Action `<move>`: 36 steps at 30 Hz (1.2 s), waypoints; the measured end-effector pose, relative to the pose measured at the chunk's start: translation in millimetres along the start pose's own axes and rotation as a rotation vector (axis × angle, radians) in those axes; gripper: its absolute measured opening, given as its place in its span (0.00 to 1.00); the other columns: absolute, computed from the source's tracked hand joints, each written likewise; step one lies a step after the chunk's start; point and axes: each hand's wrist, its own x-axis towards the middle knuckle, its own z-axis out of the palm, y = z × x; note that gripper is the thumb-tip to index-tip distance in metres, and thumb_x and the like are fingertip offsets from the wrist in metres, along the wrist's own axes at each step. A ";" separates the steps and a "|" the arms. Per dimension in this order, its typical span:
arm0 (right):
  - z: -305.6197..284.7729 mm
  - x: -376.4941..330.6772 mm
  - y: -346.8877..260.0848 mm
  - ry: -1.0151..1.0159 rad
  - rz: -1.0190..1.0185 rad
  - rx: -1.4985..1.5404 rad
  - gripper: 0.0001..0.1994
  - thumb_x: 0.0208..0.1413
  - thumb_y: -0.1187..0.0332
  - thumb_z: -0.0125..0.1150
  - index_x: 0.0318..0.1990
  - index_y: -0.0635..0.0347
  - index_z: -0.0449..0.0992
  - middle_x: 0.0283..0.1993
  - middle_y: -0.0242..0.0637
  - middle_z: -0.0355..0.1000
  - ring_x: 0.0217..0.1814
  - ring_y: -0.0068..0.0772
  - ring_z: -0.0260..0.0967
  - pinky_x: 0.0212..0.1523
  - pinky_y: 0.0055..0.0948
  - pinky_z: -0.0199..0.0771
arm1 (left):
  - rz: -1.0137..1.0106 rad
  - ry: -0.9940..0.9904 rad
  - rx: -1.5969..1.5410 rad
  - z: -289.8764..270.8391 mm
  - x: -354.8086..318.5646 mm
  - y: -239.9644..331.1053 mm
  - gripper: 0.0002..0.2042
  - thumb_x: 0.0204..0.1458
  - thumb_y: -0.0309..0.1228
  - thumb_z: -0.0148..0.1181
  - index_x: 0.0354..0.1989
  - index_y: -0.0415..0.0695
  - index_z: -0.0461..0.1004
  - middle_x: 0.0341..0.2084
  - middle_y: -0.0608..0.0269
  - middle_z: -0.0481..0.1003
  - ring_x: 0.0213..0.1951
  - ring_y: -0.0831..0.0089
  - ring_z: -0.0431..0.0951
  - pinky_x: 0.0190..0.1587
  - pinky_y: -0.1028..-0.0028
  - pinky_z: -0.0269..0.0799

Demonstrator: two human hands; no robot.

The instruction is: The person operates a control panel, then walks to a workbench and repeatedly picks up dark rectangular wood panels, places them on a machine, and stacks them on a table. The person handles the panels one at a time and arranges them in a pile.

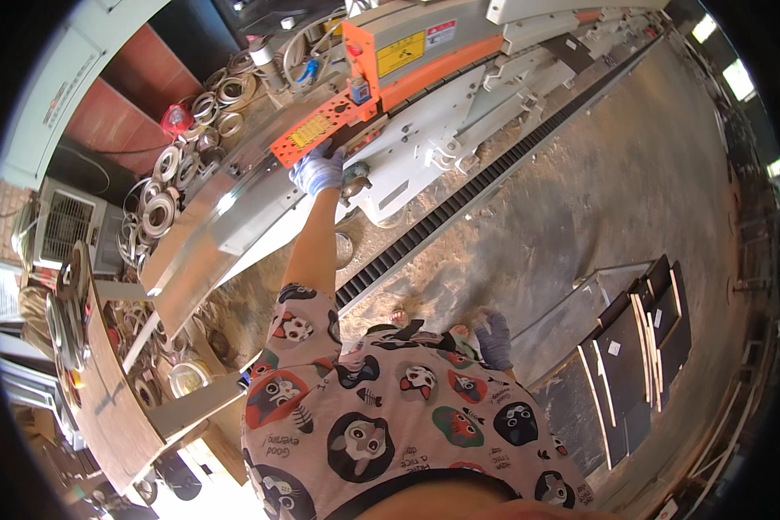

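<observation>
Orange plate (312, 131) is just beyond L hand (317, 172), dark panels (617, 374) right of R hand (496, 344); can't tell either grip or what's done/left.

An orange-grey machine (442, 75), coiled strips (147, 217) and probably boards (620, 377) suggest a workshop.

I can't tell what my left hand (317, 172) touches at the orange plate (310, 132); my right hand (496, 343), nearer, looks blurred.

There are two gloved hands (317, 172) (495, 341), one orange perforated plate (314, 130), one black track (494, 174).
</observation>
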 end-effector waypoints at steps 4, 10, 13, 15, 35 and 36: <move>-14.3 6.5 1.5 0.052 -0.006 -0.011 0.19 0.47 0.65 0.57 0.47 0.62 0.66 0.46 0.43 0.66 0.49 0.38 0.63 0.49 0.32 0.62 | -0.056 -0.041 -0.107 14.1 -1.4 38.4 0.21 0.35 0.49 0.62 0.41 0.60 0.74 0.38 0.70 0.74 0.48 0.70 0.66 0.52 0.65 0.53; -62.5 31.3 55.3 0.129 0.145 -0.070 0.22 0.44 0.58 0.57 0.46 0.62 0.67 0.45 0.47 0.66 0.49 0.43 0.64 0.49 0.33 0.62 | 0.264 0.089 -0.797 69.9 -104.6 62.6 0.19 0.42 0.33 0.61 0.40 0.34 0.66 0.33 0.52 0.68 0.36 0.60 0.68 0.44 0.68 0.63; -98.0 77.0 82.4 0.206 0.189 0.129 0.18 0.46 0.57 0.57 0.44 0.55 0.68 0.42 0.46 0.65 0.46 0.46 0.63 0.47 0.36 0.62 | 0.640 -0.104 -0.812 24.8 -186.2 159.1 0.13 0.43 0.30 0.57 0.38 0.41 0.68 0.32 0.57 0.69 0.37 0.61 0.69 0.41 0.67 0.63; -142.0 125.2 96.5 0.208 0.134 0.023 0.19 0.44 0.61 0.60 0.43 0.60 0.69 0.43 0.44 0.68 0.46 0.40 0.66 0.45 0.33 0.66 | 0.849 -0.295 -0.811 49.2 -219.6 225.4 0.14 0.42 0.32 0.59 0.37 0.43 0.69 0.33 0.58 0.70 0.38 0.60 0.70 0.42 0.67 0.64; -624.9 617.1 328.3 0.364 0.441 0.064 0.25 0.42 0.55 0.57 0.48 0.56 0.67 0.49 0.47 0.66 0.50 0.43 0.65 0.47 0.34 0.65 | 1.472 -0.982 -0.307 569.8 -176.0 717.6 0.15 0.51 0.41 0.47 0.38 0.46 0.72 0.43 0.59 0.72 0.44 0.60 0.71 0.48 0.66 0.64; -641.7 627.8 347.0 0.396 0.585 0.227 0.25 0.42 0.53 0.56 0.48 0.57 0.68 0.48 0.47 0.67 0.49 0.44 0.65 0.48 0.35 0.64 | 0.736 -1.233 -0.197 570.6 -196.0 797.4 0.16 0.48 0.41 0.50 0.41 0.46 0.72 0.44 0.59 0.71 0.44 0.62 0.71 0.47 0.67 0.65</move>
